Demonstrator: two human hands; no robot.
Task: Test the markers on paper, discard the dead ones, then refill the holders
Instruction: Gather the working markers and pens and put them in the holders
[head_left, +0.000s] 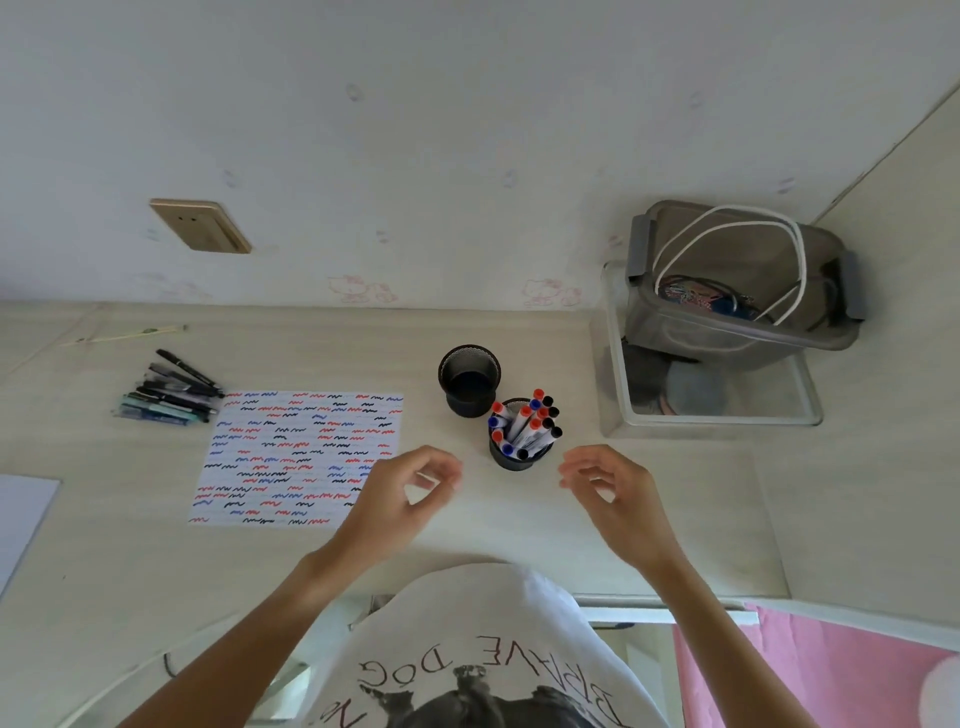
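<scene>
Left hand (402, 499) and right hand (610, 491) loose, holding nothing, above the desk (519, 535), full holder (521, 439) between them — empty holder (469, 379) behind, scribbled paper (298, 457) left

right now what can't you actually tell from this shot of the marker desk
- Head view: whether the far holder is empty; its dark mesh wall shades the bottom.
- Marker bodies in the near holder; only caps show above the rim.
- Pile of pens at left: count and type too small, overlapping.
- Paper corner, covered by the left hand.
- Grey bin contents, blurred behind its translucent wall.
- Right hand fingertips, motion-blurred.
</scene>
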